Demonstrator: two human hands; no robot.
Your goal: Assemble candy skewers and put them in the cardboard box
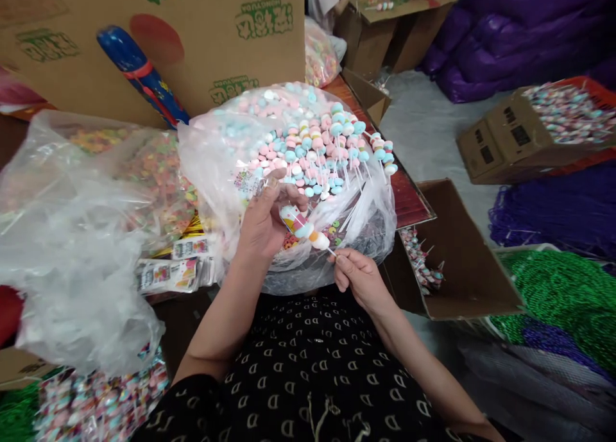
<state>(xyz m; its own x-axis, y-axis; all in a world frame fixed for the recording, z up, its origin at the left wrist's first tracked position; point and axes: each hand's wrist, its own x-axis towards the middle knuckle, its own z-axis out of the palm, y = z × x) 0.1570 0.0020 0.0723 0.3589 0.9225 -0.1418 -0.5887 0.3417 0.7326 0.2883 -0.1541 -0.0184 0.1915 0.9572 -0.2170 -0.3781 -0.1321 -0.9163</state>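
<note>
A candy skewer (308, 230) of pastel pieces on a white stick lies slanted between my hands, its upper end inside a clear printed wrapper (292, 218). My left hand (267, 221) is curled round the wrapper's upper end. Between thumb and fingers, my right hand (353, 272) pinches the lower end of the stick. Just beyond them, a large clear plastic bag (212, 153) holds loose pink, blue and white candies (269, 150). Several unwrapped candy skewers (337, 140) lie on top of it, sticks toward me.
Flat printed wrappers (168, 274) are stacked left of the bag, beside crumpled clear plastic (81, 237). An open carton (462, 256) with wrapped skewers stands at the right. A large carton (212, 31) and a blue inflated tube (139, 73) rise behind. Another person sits at the back.
</note>
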